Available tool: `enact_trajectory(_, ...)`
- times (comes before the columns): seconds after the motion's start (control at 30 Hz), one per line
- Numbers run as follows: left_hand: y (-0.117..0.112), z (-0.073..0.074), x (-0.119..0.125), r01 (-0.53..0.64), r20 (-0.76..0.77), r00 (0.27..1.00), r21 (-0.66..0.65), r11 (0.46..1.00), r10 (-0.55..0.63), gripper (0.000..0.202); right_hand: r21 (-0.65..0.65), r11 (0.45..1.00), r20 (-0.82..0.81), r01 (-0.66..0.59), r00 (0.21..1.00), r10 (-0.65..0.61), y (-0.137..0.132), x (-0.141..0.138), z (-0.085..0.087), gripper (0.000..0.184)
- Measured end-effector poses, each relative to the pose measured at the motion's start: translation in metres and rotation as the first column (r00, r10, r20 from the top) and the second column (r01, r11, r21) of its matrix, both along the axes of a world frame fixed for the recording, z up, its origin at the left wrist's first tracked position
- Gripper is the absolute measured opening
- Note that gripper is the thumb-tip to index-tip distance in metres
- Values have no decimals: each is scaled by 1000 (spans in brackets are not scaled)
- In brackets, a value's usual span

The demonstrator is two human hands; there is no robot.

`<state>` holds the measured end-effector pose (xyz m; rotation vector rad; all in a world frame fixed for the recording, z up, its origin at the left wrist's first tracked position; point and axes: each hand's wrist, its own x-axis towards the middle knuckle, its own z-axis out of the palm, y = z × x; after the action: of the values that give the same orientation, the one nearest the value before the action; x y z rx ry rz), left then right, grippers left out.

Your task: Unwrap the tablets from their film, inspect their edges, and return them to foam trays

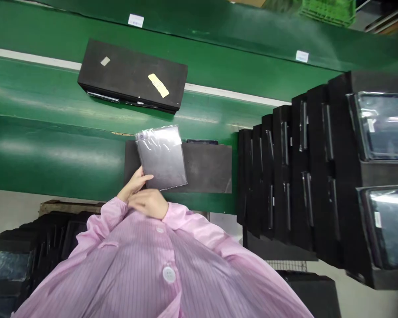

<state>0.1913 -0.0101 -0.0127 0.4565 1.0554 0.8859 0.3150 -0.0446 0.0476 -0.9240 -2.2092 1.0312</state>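
Observation:
My left hand [135,183] grips a grey tablet [162,159] by its lower left corner, thumb on top. Clear, shiny plastic film wraps the tablet, and a small camera mark shows at its upper left. Beneath it, a long black foam tray [207,170] lies on the green bench, partly covered by the tablet. Another dark tablet [202,141] shows as a thin edge along the tray's far side. Close to my body, my right hand [152,203] crosses by my left wrist, apart from the tablet. Its fingers are smeared by motion.
Stacked black foam trays [298,176] holding wrapped tablets rise at the right. Across the green bench [53,150] sits a black foam block [132,73] with yellow tape. More dark trays [29,238] stand low at the left. A green crate [328,11] is at the far right.

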Motion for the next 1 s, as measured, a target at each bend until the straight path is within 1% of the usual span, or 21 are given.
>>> enact_trajectory(0.03, -1, -1, 0, -1, 2, 1000, 1, 1000, 1, 65, -2, 991, -20, 137, 990, -137, 6, 6, 0, 24)
enact_trajectory(0.07, -1, -2, 1, -1, 5, 1000, 2, 1000, 1, 65, -5, 939, -42, 344, 938, -344, 16, 15, -2, 24)
enact_trajectory(0.1, -2, -3, 1, -1, 10, 1000, 2, 1000, 1, 66, -20, 809, -61, 588, 807, -588, 28, 27, -6, 24)
enact_trajectory(0.13, -2, -4, 1, 0, 15, 1000, 2, 1000, 0, 66, -36, 651, -64, 758, 648, -759, 39, 41, -13, 27)
enact_trajectory(0.17, -3, -5, 1, 2, 21, 1000, 1, 1000, -2, 67, -75, 510, -51, 857, 508, -860, 50, 54, -20, 36)
enact_trajectory(0.2, -3, -6, 1, 6, 25, 1000, -1, 1000, -6, 67, -133, 420, -24, 898, 421, -907, 58, 65, -28, 41)
enact_trajectory(0.23, -3, -6, 1, 10, 28, 1000, -3, 1000, -10, 67, -183, 372, 4, 910, 380, -925, 64, 75, -35, 44)
enact_trajectory(0.3, -3, -7, 0, 17, 28, 999, -6, 1000, -17, 68, -241, 344, 40, 908, 364, -931, 67, 85, -46, 41)
enact_trajectory(0.37, -3, -7, 0, 22, 23, 1000, -6, 1000, -22, 69, -207, 333, 37, 920, 348, -937, 63, 85, -49, 36)
enact_trajectory(0.43, -4, -7, 1, 25, 15, 1000, -4, 1000, -25, 71, -161, 336, 22, 928, 344, -939, 56, 77, -44, 31)
enact_trajectory(0.5, -5, -8, 1, 29, 7, 1000, 1, 1000, -29, 70, -143, 405, 10, 903, 410, -912, 48, 63, -33, 27)
enact_trajectory(0.53, -5, -8, 1, 31, 1, 1000, 4, 1000, -31, 69, -146, 457, 4, 877, 463, -887, 43, 55, -26, 24)
enact_trajectory(0.57, -6, -8, 1, 34, -6, 999, 7, 999, -34, 66, -161, 530, -3, 833, 537, -844, 37, 47, -18, 22)
enact_trajectory(0.63, -7, -6, 0, 41, -30, 999, 12, 999, -41, 60, -226, 721, -37, 655, 734, -678, 24, 32, -2, 18)
enact_trajectory(0.67, -8, -4, 0, 48, -44, 998, 12, 999, -47, 56, -265, 817, -66, 512, 836, -545, 18, 25, 5, 18)
enact_trajectory(0.7, -8, -2, -1, 55, -55, 997, 10, 998, -54, 52, -303, 890, -99, 341, 917, -385, 11, 20, 10, 18)
enact_trajectory(0.73, -8, 0, -1, 63, -70, 996, 16, 998, -62, 48, -335, 928, -133, 161, 967, -216, 6, 17, 14, 18)
enact_trajectory(0.77, -9, 2, -2, 75, -84, 994, 27, 997, -72, 46, -358, 934, -156, -2, 986, -57, 1, 14, 15, 17)
enact_trajectory(0.83, -8, 6, -2, 100, -106, 990, 56, 993, -94, 45, -394, 893, -144, -217, 974, 173, -5, 13, 15, 12)
enact_trajectory(0.9, -8, 9, -1, 115, -114, 988, 93, 989, -104, 49, -436, 845, -86, -309, 949, 303, -7, 14, 11, 9)
enact_trajectory(1.0, -7, 9, 0, 109, -93, 991, 123, 986, -98, 50, -486, 809, -32, -329, 932, 360, -6, 17, 7, 9)
